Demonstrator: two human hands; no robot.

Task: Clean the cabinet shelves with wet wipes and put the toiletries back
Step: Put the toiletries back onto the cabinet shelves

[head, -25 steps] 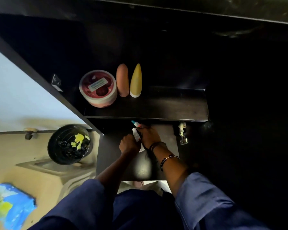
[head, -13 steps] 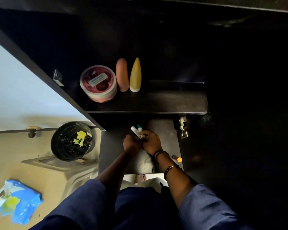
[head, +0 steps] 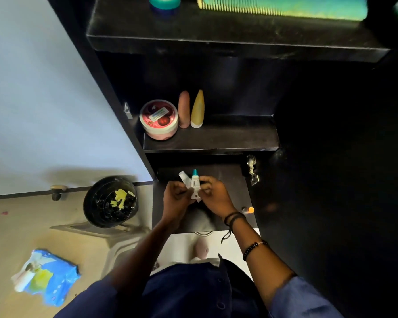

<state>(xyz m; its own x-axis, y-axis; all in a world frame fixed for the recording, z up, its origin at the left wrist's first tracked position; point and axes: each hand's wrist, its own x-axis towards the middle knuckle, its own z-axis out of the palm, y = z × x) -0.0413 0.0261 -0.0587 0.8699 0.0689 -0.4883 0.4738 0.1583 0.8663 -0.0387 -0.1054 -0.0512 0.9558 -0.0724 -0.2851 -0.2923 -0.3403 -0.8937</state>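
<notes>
Over the lowest black shelf (head: 230, 180), my left hand (head: 176, 199) and my right hand (head: 213, 196) meet. Between them they hold two small white tubes: one with a teal cap (head: 195, 183), upright, and one with a white cap (head: 184, 179) leaning left. Which hand grips which tube is hard to tell. On the middle shelf (head: 228, 140) stand a round pink jar (head: 159, 119), an orange bottle (head: 184, 109) and a yellow bottle (head: 197, 109). A blue wet-wipes pack (head: 45, 275) lies on the floor at lower left.
A black bin (head: 109, 201) with yellow scraps stands left of the cabinet. A small orange-capped item (head: 248, 210) lies at the right edge of the lowest shelf. The top shelf (head: 228, 35) carries a teal-lidded jar (head: 164, 2) and a green comb (head: 283, 5). A metal hinge (head: 252, 169) sits on the right wall.
The camera has tilted up, so the top shelf now shows. The tubes have lifted slightly and stand more upright between both hands.
</notes>
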